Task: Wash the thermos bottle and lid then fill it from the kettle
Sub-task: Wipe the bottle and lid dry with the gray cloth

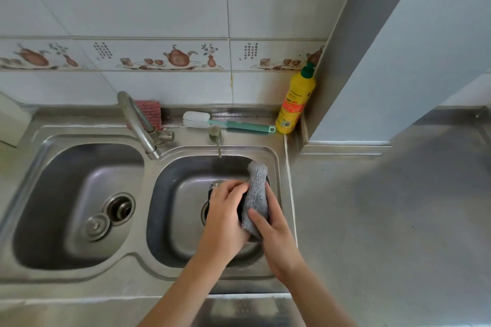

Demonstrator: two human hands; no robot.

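Over the right basin, at 5 o'clock from the tap [138, 125], the left hand [225, 216] grips the bottle [215, 185], apparently dark-bodied, while the right hand [271, 228] clasps a cloth [256, 194] against it; a wet grip could slip, dropping it.

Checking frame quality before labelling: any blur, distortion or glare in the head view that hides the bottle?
Head view: wide-angle bending at the edges, tile lines and wall corner bow; soft focus overall; mild sheen on the right basin, no blown-out glare; even daylight, soft shadows. The thermos bottle is mostly hidden by the left hand, right hand and grey cloth, not by image faults.
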